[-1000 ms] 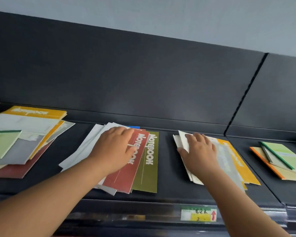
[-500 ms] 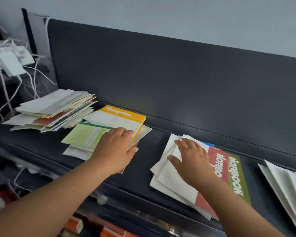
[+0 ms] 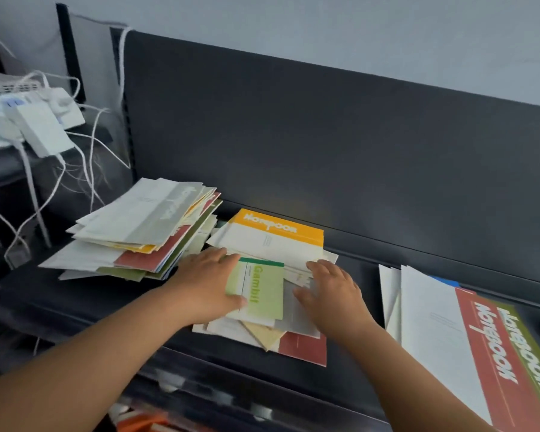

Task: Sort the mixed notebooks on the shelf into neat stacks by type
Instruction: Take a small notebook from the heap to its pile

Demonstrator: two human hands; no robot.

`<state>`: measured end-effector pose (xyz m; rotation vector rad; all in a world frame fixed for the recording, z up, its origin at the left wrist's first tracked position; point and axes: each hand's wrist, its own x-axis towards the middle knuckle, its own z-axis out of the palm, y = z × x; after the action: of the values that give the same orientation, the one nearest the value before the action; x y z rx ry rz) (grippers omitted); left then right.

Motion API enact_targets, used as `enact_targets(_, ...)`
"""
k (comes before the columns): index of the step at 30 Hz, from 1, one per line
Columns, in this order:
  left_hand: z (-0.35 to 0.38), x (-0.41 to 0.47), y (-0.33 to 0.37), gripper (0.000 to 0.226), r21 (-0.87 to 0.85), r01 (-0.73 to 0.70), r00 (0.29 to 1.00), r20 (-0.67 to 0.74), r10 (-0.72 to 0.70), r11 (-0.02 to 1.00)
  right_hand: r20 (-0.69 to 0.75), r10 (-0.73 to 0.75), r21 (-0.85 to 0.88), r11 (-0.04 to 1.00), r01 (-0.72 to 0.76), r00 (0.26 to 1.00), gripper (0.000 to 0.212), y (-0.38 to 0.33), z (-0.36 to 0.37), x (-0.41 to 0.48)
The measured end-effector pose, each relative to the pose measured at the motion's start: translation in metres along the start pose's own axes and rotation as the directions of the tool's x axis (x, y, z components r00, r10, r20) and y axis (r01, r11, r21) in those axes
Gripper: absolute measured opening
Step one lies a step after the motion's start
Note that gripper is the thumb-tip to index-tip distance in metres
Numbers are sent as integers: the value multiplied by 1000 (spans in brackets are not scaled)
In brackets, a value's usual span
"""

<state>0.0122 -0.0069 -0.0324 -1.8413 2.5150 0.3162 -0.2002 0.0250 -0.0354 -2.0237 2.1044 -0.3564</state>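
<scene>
A loose pile of notebooks lies in the middle of the dark shelf (image 3: 85,307). On top is a small light-green "Gambit" notebook (image 3: 259,291), and behind it an orange-topped "Notebook" (image 3: 278,229). My left hand (image 3: 206,285) rests on the pile's left side, thumb on the green notebook's lower edge. My right hand (image 3: 331,294) lies flat, fingers spread, on the grey and white covers at the pile's right. A taller untidy stack (image 3: 144,229) stands to the left. A fanned group with red (image 3: 493,357) and olive (image 3: 536,347) "Notebook" covers lies to the right.
The shelf's dark back panel (image 3: 325,145) rises right behind the piles. At far left, white boxes (image 3: 41,126) and tangled white cables (image 3: 75,169) hang beside the shelf end. Below the shelf's front lip, orange packaging (image 3: 144,422) shows on a lower level.
The view has swung left along the shelf. Both hands moved left: the right left the red and olive fan for the middle pile, and the left now touches the green notebook.
</scene>
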Motion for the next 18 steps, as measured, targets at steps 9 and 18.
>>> enact_targets(9, -7, 20, -8, 80, 12, 32, 998, -58, -32, 999, -26, 133, 48, 990, -131, 991, 52, -7, 12, -9)
enact_targets(18, -30, 30, 28, 20, -758, -6, 981, -131, -142, 652, -67, 361, 670, 707, -226, 930, 24, 8, -15, -17)
